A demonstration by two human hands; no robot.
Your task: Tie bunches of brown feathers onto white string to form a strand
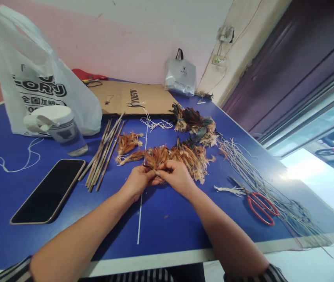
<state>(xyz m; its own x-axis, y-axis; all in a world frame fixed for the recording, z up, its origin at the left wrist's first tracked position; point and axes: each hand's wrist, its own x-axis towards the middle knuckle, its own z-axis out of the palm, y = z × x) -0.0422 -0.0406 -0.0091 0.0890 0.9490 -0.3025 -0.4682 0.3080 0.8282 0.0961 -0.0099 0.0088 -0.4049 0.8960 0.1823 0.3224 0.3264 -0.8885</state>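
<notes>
In the head view, my left hand (139,181) and my right hand (177,177) meet near the middle of the blue table. Both have their fingers pinched together at the base of a bunch of brown feathers (156,154). The feather tips fan out beyond my fingers; the pinched ends are mostly hidden. Just right of it lies a larger heap of brown and tan feathers (194,158). Smaller orange-brown tufts (128,143) lie to the left. Farther back is a pile of dark feathers (194,123).
Thin sticks (103,156), a phone (49,192), a lidded cup (67,133) and a white plastic bag (49,78) stand or lie left. Red-handled scissors (262,207) and long cords (260,184) lie right. Behind are flat cardboard (152,96), white string (156,123) and a silver bag (181,76).
</notes>
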